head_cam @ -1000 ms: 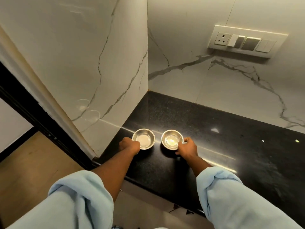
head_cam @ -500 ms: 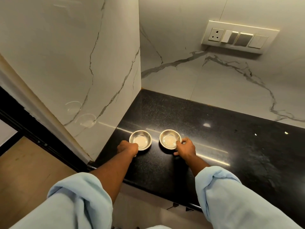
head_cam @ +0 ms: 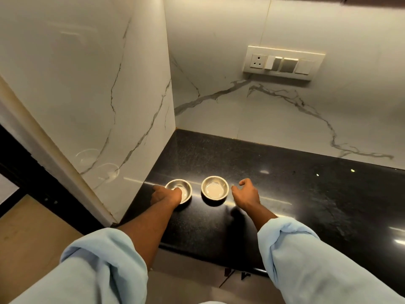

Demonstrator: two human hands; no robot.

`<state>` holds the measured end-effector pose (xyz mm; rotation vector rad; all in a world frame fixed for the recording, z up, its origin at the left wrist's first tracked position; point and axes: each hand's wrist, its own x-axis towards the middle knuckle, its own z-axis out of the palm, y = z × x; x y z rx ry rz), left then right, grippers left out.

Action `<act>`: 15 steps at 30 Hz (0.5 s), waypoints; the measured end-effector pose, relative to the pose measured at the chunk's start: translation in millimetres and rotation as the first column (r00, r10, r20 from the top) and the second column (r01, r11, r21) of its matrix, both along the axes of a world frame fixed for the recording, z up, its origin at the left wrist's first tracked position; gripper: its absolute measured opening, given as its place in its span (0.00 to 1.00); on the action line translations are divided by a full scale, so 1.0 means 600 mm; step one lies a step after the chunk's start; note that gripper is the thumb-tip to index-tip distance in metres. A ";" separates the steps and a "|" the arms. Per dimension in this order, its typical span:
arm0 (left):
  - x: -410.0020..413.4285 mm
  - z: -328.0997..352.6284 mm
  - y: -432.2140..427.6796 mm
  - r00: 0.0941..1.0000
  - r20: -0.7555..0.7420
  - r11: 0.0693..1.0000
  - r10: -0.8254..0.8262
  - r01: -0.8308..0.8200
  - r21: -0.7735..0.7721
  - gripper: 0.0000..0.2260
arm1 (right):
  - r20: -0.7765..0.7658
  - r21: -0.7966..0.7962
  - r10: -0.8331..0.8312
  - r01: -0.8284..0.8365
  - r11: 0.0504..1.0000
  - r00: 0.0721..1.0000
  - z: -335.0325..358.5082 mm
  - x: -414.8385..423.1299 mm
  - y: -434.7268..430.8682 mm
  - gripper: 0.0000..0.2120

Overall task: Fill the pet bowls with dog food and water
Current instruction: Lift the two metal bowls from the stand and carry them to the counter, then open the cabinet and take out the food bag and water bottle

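Observation:
Two small steel bowls stand side by side on the black granite counter [head_cam: 285,194], near its left end. My left hand [head_cam: 167,195] grips the near rim of the left bowl [head_cam: 180,188], with a fingertip inside it. The right bowl [head_cam: 215,187] stands free, and nothing but bare metal shows inside it. Just to its right my right hand [head_cam: 246,194] hovers with the fingers curled apart, holding nothing and not touching the bowl. No dog food or water is in view.
A white marble side wall [head_cam: 98,95] rises right beside the left bowl. The marble back wall carries a socket and switch plate [head_cam: 282,62]. The counter's front edge [head_cam: 197,253] runs below my forearms, with wooden floor [head_cam: 26,249] to the left.
My right hand has let go of the right bowl and drawn a little to the right. My left hand stays on the left bowl. The camera has tilted up slightly.

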<state>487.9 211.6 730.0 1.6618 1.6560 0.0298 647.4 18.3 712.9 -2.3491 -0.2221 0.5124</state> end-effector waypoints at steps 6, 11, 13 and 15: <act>0.035 0.064 -0.034 0.966 0.102 0.955 -0.237 0.213 0.208 0.29 | 0.137 0.101 0.082 -0.096 0.990 0.987 0.075 0.012 -0.041 0.12; 0.082 0.146 -0.073 0.806 -0.006 0.706 -0.592 0.522 0.479 0.24 | 0.318 0.090 0.091 -0.125 0.988 0.944 0.170 0.031 -0.080 0.09; 0.106 0.184 -0.092 0.747 -0.033 0.591 -0.664 0.551 0.590 0.22 | 0.416 0.086 0.073 -0.119 0.989 0.906 0.215 0.042 -0.096 0.10; 0.133 0.225 -0.106 0.701 -0.052 0.491 -0.711 0.548 0.677 0.20 | 0.524 0.059 0.098 -0.151 0.987 0.846 0.259 0.054 -0.108 0.11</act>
